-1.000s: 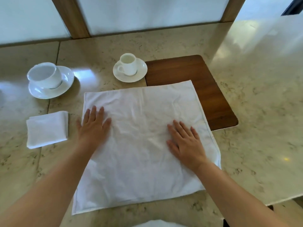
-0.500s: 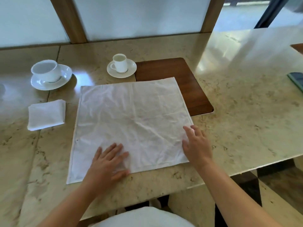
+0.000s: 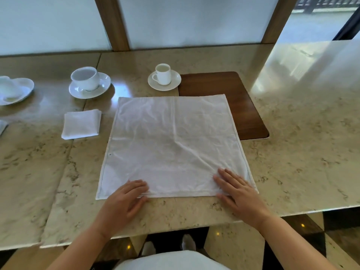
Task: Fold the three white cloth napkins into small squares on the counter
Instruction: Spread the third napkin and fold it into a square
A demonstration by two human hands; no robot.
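A large white napkin (image 3: 173, 145) lies spread flat on the marble counter (image 3: 302, 152), its far right corner over a dark wooden board (image 3: 233, 94). My left hand (image 3: 124, 201) rests at the napkin's near edge, left of centre, fingertips on the hem and fingers slightly curled. My right hand (image 3: 237, 190) lies flat on the near right corner, fingers apart. Neither hand has lifted the cloth. A folded white napkin (image 3: 81, 124) sits as a small square to the left. At the far left edge shows a sliver of another white cloth (image 3: 2, 126).
A wide white cup on a saucer (image 3: 87, 82) stands at the back left, a small cup on a saucer (image 3: 164, 76) behind the napkin, and a white dish (image 3: 13, 90) at the far left. The counter's near edge (image 3: 194, 227) runs just behind my wrists.
Both hands slid from the napkin's middle back to its near edge. The right hand moved from beside the cloth onto its near right corner. The view pulled back.
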